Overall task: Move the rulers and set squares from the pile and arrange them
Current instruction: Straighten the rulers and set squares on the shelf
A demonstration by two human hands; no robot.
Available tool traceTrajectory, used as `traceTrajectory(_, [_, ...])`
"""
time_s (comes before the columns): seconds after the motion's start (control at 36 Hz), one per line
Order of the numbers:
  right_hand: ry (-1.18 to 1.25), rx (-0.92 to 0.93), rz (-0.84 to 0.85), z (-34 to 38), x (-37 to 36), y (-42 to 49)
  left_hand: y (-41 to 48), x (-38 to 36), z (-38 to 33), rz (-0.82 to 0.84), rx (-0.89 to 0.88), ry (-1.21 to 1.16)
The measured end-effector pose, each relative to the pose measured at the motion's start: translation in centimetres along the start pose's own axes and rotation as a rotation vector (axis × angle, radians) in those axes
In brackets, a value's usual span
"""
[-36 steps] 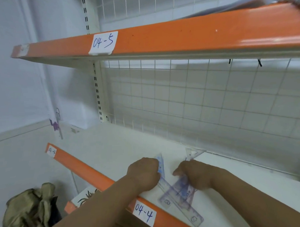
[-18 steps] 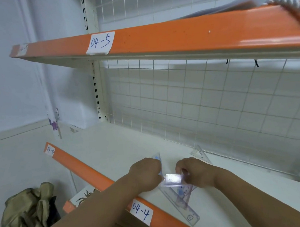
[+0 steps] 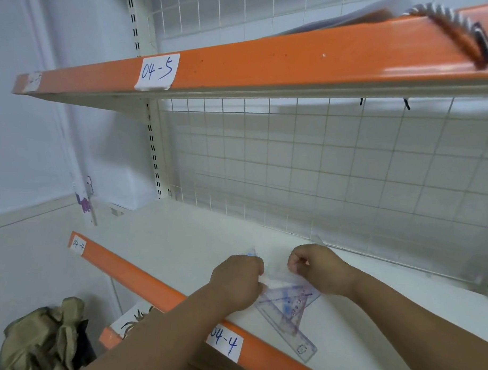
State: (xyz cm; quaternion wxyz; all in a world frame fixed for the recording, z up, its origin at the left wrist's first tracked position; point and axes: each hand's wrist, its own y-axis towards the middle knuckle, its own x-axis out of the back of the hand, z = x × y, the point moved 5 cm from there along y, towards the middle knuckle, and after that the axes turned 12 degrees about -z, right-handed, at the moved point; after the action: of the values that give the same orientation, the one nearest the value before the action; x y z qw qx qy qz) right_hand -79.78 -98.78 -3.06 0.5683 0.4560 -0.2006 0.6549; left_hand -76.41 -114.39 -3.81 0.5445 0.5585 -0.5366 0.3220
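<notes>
The clear plastic rulers and set squares (image 3: 290, 307) are judged light, stiff, slippery; edges are best pinched. One seems pinched by the left hand (image 3: 238, 282) and right hand (image 3: 317, 268).

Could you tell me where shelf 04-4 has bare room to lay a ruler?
Bare shelf left of the left hand, between orange lip and wire grid, and right of the right hand. Crowded between the hands, at the pile.

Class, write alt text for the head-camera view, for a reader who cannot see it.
A person's left hand and right hand hold a clear plastic piece over a pile of rulers and set squares on a white shelf. Its orange front edge is labelled 04-4; a wire grid stands behind.
</notes>
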Motion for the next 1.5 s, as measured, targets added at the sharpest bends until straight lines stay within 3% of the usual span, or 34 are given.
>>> traceTrajectory(0.14, [0.273, -0.191, -0.298, -0.4, 2.2, -0.2, 0.1, 0.2, 0.0, 0.024, 0.050, -0.042])
traceTrajectory(0.25, [0.627, -0.388, -0.408, -0.5, 3.0, -0.8, -0.1, 0.2, -0.5, 0.048, 0.066, -0.115])
traceTrajectory(0.61, [1.255, -0.748, -0.315, -0.4, 1.0, -2.9, -0.4, 0.2, -2.1, 0.038, 0.031, -0.201])
traceTrajectory(0.69, [1.041, -0.715, -0.328, -0.6, 1.1, -3.2, -0.2, 0.7, -1.9, -0.015, -0.023, -0.097])
traceTrajectory(0.83, [-0.027, -0.223, -0.464, 0.3, 3.5, -4.0, 0.1, 0.8, -1.3, 0.005, -0.063, -0.020])
traceTrajectory(0.94, [-0.430, 0.155, -0.247, 2.2, 2.1, -4.2, 0.2, 0.6, -1.3, 0.009, -0.077, 0.007])
traceTrajectory(1.22, [-0.586, 0.198, -0.168, 1.9, 1.3, -4.2, 0.5, 0.2, -1.5, 0.046, -0.131, 0.017])
traceTrajectory(1.5, [-0.674, 0.041, -0.196, 0.0, 1.7, -5.3, 1.1, 0.2, -2.7, 0.021, -0.194, 0.025])
